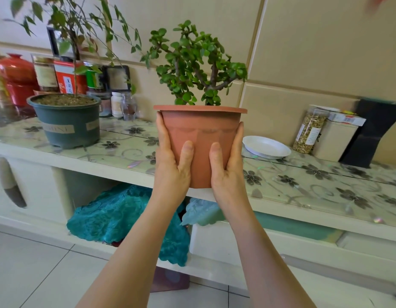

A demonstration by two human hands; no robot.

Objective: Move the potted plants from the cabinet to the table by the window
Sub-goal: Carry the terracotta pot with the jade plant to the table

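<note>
Both hands hold a terracotta pot (200, 138) up in the air in front of the cabinet (117, 165), its base clear of the patterned top. The left hand (172, 161) wraps the pot's left side and the right hand (228, 163) the right side; each thumb lies upright on the near wall, while the other fingers curl round the far side and are mostly hidden, only their tips showing just under the rim. The pot stands upright, and a small bushy green plant (192, 65) rises from it; the soil is hidden behind the rim.

On the cabinet to the left sits a dark green pot (68, 127) with a thin leafy plant whose top is cut off by the frame edge. Behind it stand red tins (66, 78) and small bottles (121, 105), partly screened by leaves. To the right lie a white dish (267, 147), a jar (308, 132) of dried bits and a box (334, 138). A dark object at the far right is hard to make out. Teal cloth (126, 218) fills the shelf below.
</note>
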